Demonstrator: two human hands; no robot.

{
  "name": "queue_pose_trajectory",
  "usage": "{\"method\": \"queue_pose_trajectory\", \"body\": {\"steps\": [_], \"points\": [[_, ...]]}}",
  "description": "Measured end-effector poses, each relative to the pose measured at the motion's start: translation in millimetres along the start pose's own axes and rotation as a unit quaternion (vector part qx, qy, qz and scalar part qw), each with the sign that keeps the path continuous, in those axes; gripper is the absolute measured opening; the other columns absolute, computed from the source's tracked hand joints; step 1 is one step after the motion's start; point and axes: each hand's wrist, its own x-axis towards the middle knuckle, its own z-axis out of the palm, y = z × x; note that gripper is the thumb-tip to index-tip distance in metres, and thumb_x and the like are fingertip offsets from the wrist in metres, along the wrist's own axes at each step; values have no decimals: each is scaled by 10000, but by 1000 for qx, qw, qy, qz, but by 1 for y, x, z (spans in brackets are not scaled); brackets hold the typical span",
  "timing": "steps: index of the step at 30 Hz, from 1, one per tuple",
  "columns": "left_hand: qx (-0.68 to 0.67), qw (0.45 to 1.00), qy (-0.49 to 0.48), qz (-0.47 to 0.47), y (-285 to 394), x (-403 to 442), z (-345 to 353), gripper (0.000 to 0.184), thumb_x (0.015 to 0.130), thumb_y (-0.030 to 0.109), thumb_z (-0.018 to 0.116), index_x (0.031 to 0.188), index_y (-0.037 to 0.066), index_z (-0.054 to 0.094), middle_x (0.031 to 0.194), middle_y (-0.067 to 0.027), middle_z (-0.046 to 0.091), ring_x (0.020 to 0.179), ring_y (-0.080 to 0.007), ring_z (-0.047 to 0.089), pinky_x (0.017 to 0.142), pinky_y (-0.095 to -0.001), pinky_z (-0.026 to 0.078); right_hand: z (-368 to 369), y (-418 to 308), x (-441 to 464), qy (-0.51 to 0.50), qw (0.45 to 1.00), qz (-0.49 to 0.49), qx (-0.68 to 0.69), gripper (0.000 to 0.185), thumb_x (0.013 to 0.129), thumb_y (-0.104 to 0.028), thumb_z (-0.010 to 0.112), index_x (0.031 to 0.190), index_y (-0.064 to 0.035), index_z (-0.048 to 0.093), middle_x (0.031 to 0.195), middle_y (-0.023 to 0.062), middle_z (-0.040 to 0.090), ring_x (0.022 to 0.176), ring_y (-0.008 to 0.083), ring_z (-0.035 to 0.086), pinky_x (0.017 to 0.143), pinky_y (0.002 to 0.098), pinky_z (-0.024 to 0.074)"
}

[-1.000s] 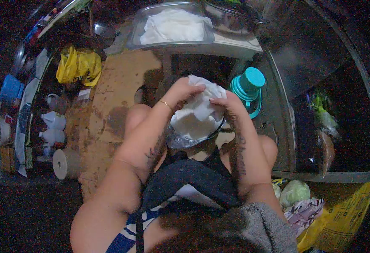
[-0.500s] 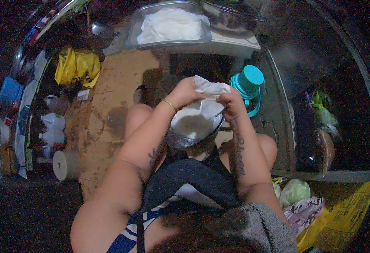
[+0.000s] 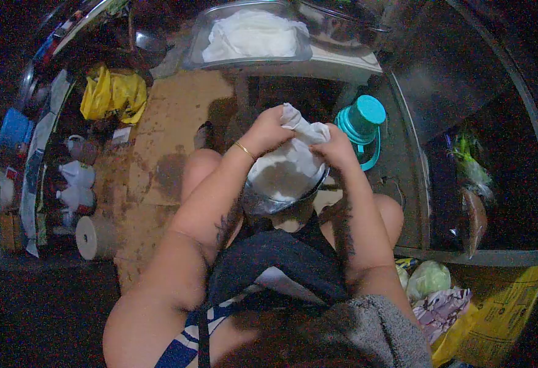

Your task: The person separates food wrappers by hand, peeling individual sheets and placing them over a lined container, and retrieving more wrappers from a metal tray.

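Observation:
A thin, limp white cloth-like sheet (image 3: 306, 131) is pinched between my two hands. My left hand (image 3: 269, 131) is closed on its left side, and my right hand (image 3: 336, 147) grips the right side. Whether the sheet is fabric or something else, I cannot tell. Below it, a shiny round bowl (image 3: 268, 203) sits between my knees with more white material (image 3: 284, 178) inside. The lower part of the sheet hangs against that material, so where one ends is unclear. My hands cover part of the bowl's far side.
A clear tray (image 3: 195, 52) of folded white sheets (image 3: 253, 35) stands ahead. To the right is a turquoise jug (image 3: 362, 119). Cardboard (image 3: 180, 116) covers the floor at left, near a yellow bag (image 3: 114, 95) and a large roll (image 3: 95, 238). Bagged cabbage (image 3: 428, 279) lies at lower right.
The stretch of sheet between my hands has become bunched and slanted. My left hand has shifted slightly up, and my right hand has turned and come slightly lower.

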Motion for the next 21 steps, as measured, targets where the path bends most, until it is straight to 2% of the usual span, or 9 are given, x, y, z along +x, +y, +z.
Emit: {"method": "queue_pose_trajectory", "body": {"steps": [3, 6, 9, 12, 13, 16, 19, 21], "points": [[20, 1000, 5, 18, -10, 3, -2, 301, 667, 78, 699, 948, 15, 610, 914, -115, 659, 832, -207, 632, 760, -324, 503, -7, 2, 2, -22, 1000, 1, -11, 438, 630, -52, 741, 1036, -2, 582, 934, 78, 656, 796, 187, 633, 716, 326, 509], [-2, 999, 10, -39, -6, 2, -1, 323, 678, 116, 726, 963, 14, 615, 905, -107, 658, 808, -190, 627, 744, -322, 505, -3, 18, 8, -24, 999, -1, 29, 415, 658, -29, 706, 1053, -8, 579, 941, 80, 656, 791, 196, 635, 693, 329, 515], [-98, 992, -33, -76, -20, 7, 4, 362, 674, 187, 770, 952, 6, 626, 883, -90, 660, 771, -182, 625, 716, -326, 508, 9, 16, 2, -32, 960, 62, 271, 367, 685, 0, 654, 1042, -19, 572, 918, 79, 651, 762, 203, 630, 651, 336, 521], [-47, 986, -112, -111, -13, 5, 6, 387, 660, 221, 802, 933, 0, 639, 865, -77, 662, 745, -173, 620, 683, -328, 509, 16, 6, -2, -27, 941, 80, 326, 294, 695, 12, 622, 986, -30, 605, 905, 81, 657, 805, 224, 635, 708, 336, 517], [-54, 991, -77, -98, -4, -3, 9, 377, 630, 211, 818, 897, 3, 653, 838, -78, 662, 723, -175, 620, 665, -327, 510, 19, 9, 0, -14, 945, 69, 318, 286, 696, 5, 624, 979, -28, 603, 907, 83, 655, 806, 223, 633, 713, 336, 513], [-72, 982, -79, -155, 13, -9, 11, 400, 607, 206, 828, 899, -7, 656, 841, -95, 667, 719, -175, 624, 664, -328, 513, 30, 27, 11, 20, 958, 34, 284, 270, 699, -13, 630, 968, -24, 599, 911, 89, 651, 814, 222, 630, 729, 339, 504], [-21, 988, -61, -142, 4, -2, 9, 425, 587, 206, 829, 899, -23, 654, 843, -124, 675, 723, -200, 639, 671, -337, 516, 31, 30, 14, 51, 965, 13, 255, 268, 701, -26, 632, 967, -22, 598, 906, 98, 651, 824, 226, 629, 744, 344, 497], [51, 994, -22, -92, -4, -2, 11, 343, 645, 203, 794, 906, 20, 665, 813, -93, 679, 655, -185, 636, 624, -330, 521, 34, 26, 12, 78, 959, 17, 270, 263, 700, -32, 631, 961, -20, 598, 903, 104, 651, 827, 230, 629, 752, 349, 495]]}}
